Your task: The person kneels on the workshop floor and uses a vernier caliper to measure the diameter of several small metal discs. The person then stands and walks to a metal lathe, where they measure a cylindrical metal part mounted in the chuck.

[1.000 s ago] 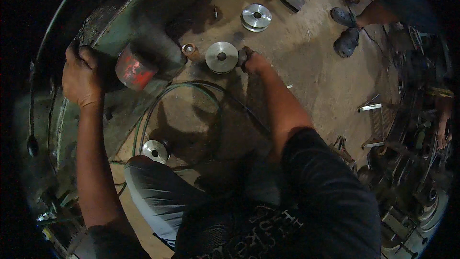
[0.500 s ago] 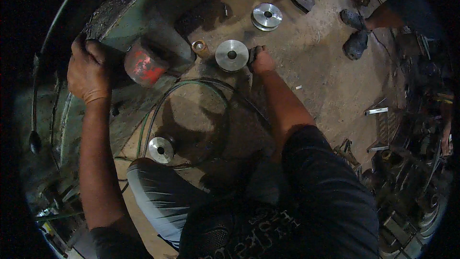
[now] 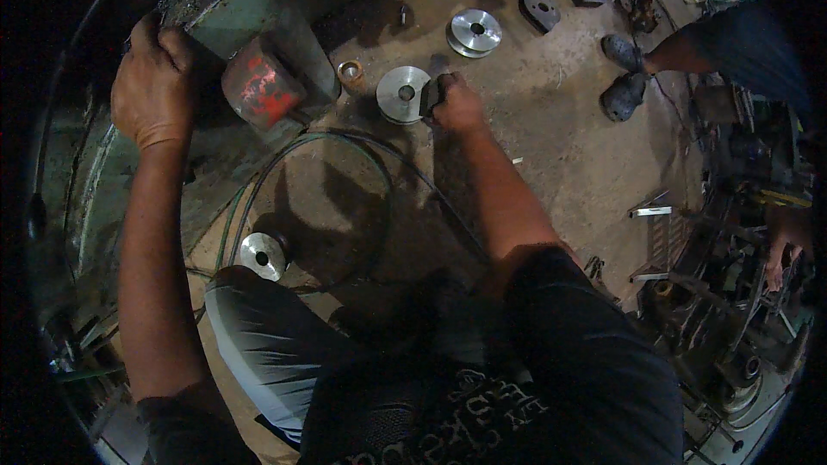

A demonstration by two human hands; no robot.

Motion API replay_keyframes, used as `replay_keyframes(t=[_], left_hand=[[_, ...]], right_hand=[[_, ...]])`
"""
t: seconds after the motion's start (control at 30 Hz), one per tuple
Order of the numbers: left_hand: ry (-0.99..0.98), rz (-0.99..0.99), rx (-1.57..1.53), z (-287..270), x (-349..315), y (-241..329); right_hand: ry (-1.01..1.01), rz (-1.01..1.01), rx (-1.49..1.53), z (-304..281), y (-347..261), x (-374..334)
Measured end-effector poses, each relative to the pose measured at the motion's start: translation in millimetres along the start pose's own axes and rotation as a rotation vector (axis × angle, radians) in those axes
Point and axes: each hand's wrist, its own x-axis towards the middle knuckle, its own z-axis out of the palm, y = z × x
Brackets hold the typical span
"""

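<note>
My right hand [image 3: 458,103] is closed around a dark, blocky piece [image 3: 433,91], too shadowed to name. This piece overlaps the right edge of a shiny metal disc [image 3: 398,93] with a centre hole, low over the floor. On the left, my left hand [image 3: 157,86] rests at the green metal structure [image 3: 226,9], its fingers curled; what they grip is hidden. Between the hands a cylinder with worn red paint [image 3: 263,86] stands against the structure. Beside the disc lies a small rusty ring [image 3: 351,71].
A grooved pulley [image 3: 474,32] lies farther back, and another holed disc [image 3: 263,256] is near my knee. Green and dark hoses [image 3: 386,172] loop across the floor. Another person's shoes [image 3: 622,96] are at the right, beside piled metal parts [image 3: 732,293].
My right hand has shifted to the left against the disc, and the dark piece now covers the disc's right edge. My left hand stays at the green structure. The whole view has shifted slightly.
</note>
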Motion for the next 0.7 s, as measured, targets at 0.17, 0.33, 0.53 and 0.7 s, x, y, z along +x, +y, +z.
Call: replay_keyframes(t=[0.17,0.33,0.53,0.7], left_hand=[[0.000,-0.002,-0.065,-1,0,1],[0.017,0.013,0.006,-1,0,0],[0.044,0.033,-0.018,-1,0,0],[0.053,0.039,-0.045,-3,-1,0]], right_hand=[[-0.107,0.027,-0.033,2,-11,0],[-0.078,0.016,-0.060,6,-6,1],[-0.077,0.030,-0.083,7,-6,-6],[-0.057,0.011,0.007,0,-10,-13]])
